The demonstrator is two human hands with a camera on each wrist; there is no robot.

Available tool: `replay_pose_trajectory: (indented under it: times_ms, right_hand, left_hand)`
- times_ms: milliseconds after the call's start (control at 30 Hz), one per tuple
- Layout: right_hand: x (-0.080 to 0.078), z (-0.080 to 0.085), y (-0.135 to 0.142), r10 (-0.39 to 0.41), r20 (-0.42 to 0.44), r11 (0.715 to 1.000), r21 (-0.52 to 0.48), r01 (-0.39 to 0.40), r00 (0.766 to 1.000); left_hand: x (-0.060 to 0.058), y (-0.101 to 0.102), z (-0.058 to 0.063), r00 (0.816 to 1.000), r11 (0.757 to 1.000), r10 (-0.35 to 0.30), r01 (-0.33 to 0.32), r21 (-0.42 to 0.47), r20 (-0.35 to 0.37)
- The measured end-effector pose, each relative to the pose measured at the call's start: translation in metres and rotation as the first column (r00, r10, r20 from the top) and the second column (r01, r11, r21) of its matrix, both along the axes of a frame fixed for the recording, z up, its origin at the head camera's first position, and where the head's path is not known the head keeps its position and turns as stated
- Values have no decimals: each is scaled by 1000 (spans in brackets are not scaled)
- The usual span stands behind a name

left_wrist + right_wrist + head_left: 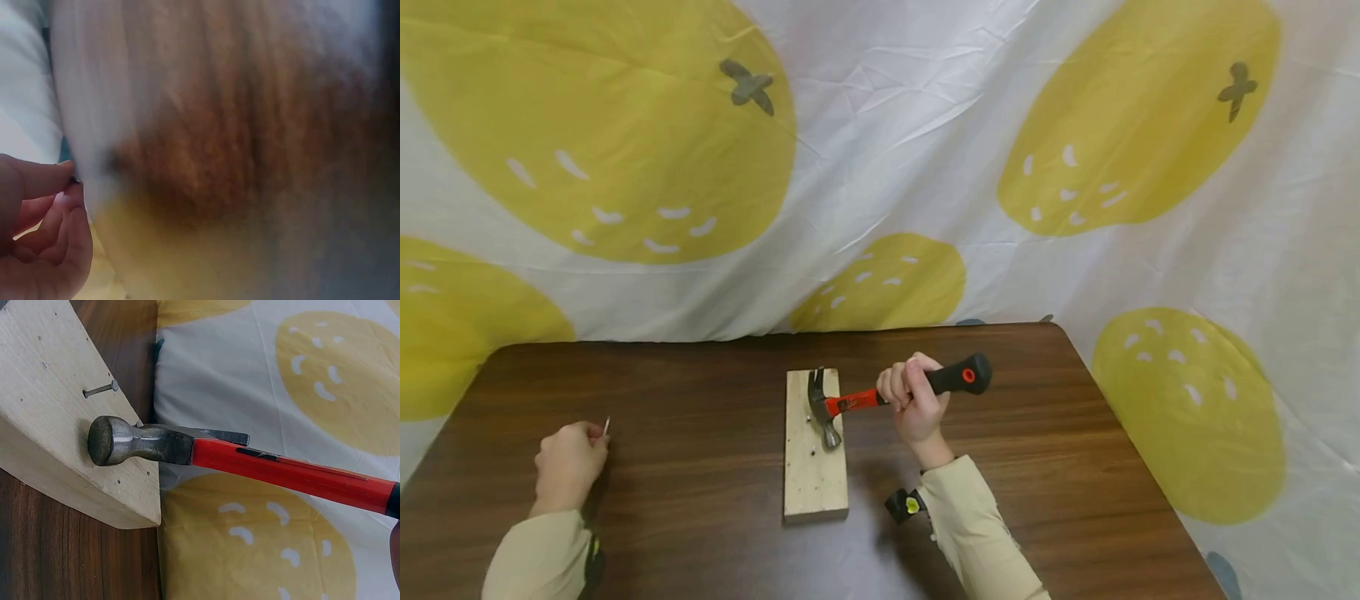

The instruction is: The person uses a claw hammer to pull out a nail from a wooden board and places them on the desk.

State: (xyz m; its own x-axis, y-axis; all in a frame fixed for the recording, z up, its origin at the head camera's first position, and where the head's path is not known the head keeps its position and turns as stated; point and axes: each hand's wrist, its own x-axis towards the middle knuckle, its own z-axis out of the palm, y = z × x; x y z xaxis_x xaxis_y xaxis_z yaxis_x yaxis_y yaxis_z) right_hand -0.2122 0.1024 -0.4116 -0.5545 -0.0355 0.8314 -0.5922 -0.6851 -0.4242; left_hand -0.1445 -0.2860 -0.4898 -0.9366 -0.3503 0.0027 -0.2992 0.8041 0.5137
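Observation:
My right hand (919, 398) grips a claw hammer (856, 402) by its red and black handle. The hammer's steel head (144, 442) is over the pale wooden board (815, 492); whether it touches the wood I cannot tell. A nail (100, 389) stands partly driven in the board beside the head, and the hammer hides most of a second one. Off to the left, away from the board, my left hand (567, 463) pinches a thin nail (607, 425) between thumb and fingertips. Only a dark bit of it shows in the left wrist view, which is blurred.
The board lies on a brown wood-grain table (700, 467). Small holes or dark marks dot its top. A white cloth with yellow fruit prints (880, 167) hangs behind the table's far edge and down its right side.

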Motion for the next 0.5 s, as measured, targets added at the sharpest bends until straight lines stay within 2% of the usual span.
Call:
replay_pose_trajectory:
  times_ms: [67,133,200,233,267,300,333,367,467,500]
  right_hand:
    - [-13,-20,5,-1,2,1000,11,0,1000]
    - [-33,-54,13,11,6,1000,15,-11,1000]
    - [-56,-94,20,25,22,1000,-6,-25,999]
    - [-59,-102,22,19,38,1000,-11,-18,999]
    - [-55,-95,20,5,45,1000,-10,-4,999]
    - [-61,-105,22,14,37,1000,-15,-13,999]
    - [-60,-103,22,7,37,1000,-22,-6,999]
    - [-56,-97,21,2,34,1000,-15,-1,999]
    - [-28,-45,13,-8,-4,1000,19,8,1000]
    - [-30,-47,13,-3,-5,1000,15,3,1000]
  left_hand:
    - [0,0,-2,1000,1000,5,-5,-8,-1]
    - [0,1,-4,1000,1000,16,-16,-15,-8]
    - [0,1,-6,1000,999,28,-28,-18,-5]
    - [0,1,-6,999,999,33,-33,-16,-1]
    - [-1,2,-6,999,999,38,-38,-16,2]
    - [-2,2,-6,999,999,39,-39,-18,2]
    - [-3,2,-5,999,999,38,-38,-20,4]
    - [-3,3,-5,999,999,38,-38,-22,6]
    - [-6,6,-3,1000,999,25,-25,-28,3]
    - [-6,7,-2,1000,999,22,-22,-27,2]
